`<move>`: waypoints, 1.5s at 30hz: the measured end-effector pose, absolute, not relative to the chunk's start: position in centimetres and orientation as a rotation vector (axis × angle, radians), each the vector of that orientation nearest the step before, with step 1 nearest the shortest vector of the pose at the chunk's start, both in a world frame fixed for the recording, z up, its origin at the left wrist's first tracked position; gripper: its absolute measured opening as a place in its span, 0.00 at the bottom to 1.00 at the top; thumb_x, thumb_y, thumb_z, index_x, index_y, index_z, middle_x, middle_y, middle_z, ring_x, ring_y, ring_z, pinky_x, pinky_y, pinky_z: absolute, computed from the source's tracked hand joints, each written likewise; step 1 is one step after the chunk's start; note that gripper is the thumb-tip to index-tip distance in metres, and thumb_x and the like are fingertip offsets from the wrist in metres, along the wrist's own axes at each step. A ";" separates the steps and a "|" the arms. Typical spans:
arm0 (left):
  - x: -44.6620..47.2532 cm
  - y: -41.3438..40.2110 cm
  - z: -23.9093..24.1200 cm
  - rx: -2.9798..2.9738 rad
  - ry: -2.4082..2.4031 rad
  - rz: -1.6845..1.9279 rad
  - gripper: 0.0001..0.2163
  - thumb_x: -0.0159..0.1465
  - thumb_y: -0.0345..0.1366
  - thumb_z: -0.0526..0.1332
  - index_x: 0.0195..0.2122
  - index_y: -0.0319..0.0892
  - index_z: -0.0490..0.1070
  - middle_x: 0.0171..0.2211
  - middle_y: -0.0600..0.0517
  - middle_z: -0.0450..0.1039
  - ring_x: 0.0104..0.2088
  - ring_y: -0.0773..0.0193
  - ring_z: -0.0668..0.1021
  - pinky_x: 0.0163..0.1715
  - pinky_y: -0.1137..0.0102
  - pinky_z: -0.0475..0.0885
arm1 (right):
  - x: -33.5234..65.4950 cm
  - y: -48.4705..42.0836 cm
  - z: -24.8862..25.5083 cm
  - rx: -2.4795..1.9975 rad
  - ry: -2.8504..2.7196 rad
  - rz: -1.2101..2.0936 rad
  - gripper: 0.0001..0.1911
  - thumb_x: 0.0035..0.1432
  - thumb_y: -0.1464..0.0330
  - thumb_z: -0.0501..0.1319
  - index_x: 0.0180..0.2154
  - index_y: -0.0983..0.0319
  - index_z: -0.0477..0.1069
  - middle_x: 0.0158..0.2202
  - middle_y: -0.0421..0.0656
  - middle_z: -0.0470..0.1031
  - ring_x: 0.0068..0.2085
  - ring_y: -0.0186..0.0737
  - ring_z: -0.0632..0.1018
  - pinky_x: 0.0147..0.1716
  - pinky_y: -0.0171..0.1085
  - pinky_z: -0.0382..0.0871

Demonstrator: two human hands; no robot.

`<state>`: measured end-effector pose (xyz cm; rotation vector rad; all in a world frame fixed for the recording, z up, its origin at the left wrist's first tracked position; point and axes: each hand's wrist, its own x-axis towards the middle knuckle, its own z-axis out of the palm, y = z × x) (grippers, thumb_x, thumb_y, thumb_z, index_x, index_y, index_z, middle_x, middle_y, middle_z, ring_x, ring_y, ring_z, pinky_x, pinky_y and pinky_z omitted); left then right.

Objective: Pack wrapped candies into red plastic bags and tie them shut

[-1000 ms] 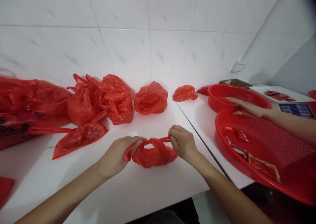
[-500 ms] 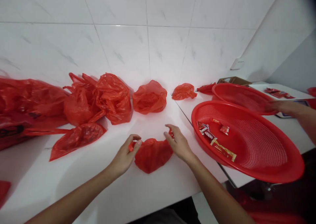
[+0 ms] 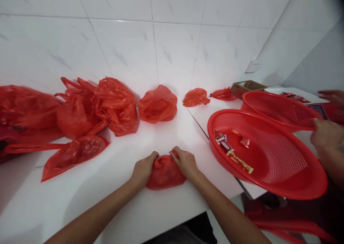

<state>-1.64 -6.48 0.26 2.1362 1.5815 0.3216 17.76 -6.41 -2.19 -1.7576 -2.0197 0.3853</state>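
A small red plastic bag (image 3: 167, 173) rests on the white table close to the front edge, bulging with contents I cannot make out through the film. My left hand (image 3: 145, 168) pinches its upper left corner, where a twist of plastic sticks up by the thumb. At the upper right corner my right hand (image 3: 186, 162) grips the bag between thumb and fingers. The bag's top edge runs between the two hands. Beyond it, a round red plastic bag (image 3: 158, 104) stands against the tiled wall.
On the right, a red perforated basket (image 3: 279, 161) holds several wrapped snacks (image 3: 234, 149). Another red basket (image 3: 279, 107) sits behind it, beside a co-worker's hand (image 3: 326, 132). Several red bags (image 3: 115, 106) line the wall at left. A cardboard box (image 3: 248, 87) stands at the back.
Both hands have closed on the bag's top corners, where the fingers were looser before. The far basket has shifted slightly right, and the co-worker's hands have moved. My view has turned a little.
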 end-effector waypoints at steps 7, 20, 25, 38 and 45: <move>-1.4 -6.3 0.0 2.256 1.601 0.168 0.06 0.62 0.33 0.49 0.37 0.48 0.63 0.35 0.54 0.76 0.29 0.62 0.75 0.28 0.68 0.61 | 17.8 -6.5 -2.7 -1.780 -2.026 0.348 0.17 0.68 0.58 0.46 0.40 0.58 0.70 0.28 0.40 0.76 0.28 0.36 0.74 0.27 0.33 0.52; -2.3 -5.5 1.3 2.321 1.691 0.131 0.11 0.68 0.41 0.45 0.40 0.47 0.66 0.40 0.51 0.79 0.33 0.57 0.79 0.27 0.68 0.60 | 18.8 -6.0 -1.9 -1.849 -2.037 0.275 0.18 0.68 0.55 0.47 0.41 0.57 0.70 0.29 0.41 0.77 0.29 0.37 0.75 0.26 0.33 0.50; -4.1 -5.3 1.9 2.280 1.722 0.202 0.13 0.69 0.42 0.44 0.38 0.49 0.67 0.39 0.53 0.80 0.35 0.57 0.79 0.30 0.68 0.62 | 18.6 -4.9 -1.0 -1.886 -2.063 0.249 0.20 0.68 0.53 0.45 0.40 0.56 0.69 0.28 0.41 0.77 0.28 0.38 0.75 0.26 0.33 0.49; -9.4 -5.3 0.8 2.032 1.802 0.453 0.17 0.68 0.44 0.43 0.29 0.46 0.65 0.27 0.53 0.73 0.30 0.58 0.76 0.32 0.66 0.66 | 18.9 -3.8 -1.9 -1.985 -1.987 0.325 0.16 0.69 0.59 0.45 0.40 0.57 0.69 0.27 0.42 0.75 0.27 0.37 0.73 0.26 0.34 0.48; -10.6 -5.1 4.0 2.042 1.823 0.874 0.24 0.64 0.51 0.54 0.56 0.44 0.59 0.55 0.44 0.68 0.49 0.55 0.74 0.47 0.62 0.69 | 20.9 -3.7 -2.7 -1.939 -1.798 0.410 0.21 0.69 0.57 0.41 0.38 0.58 0.69 0.31 0.41 0.76 0.33 0.37 0.75 0.28 0.32 0.54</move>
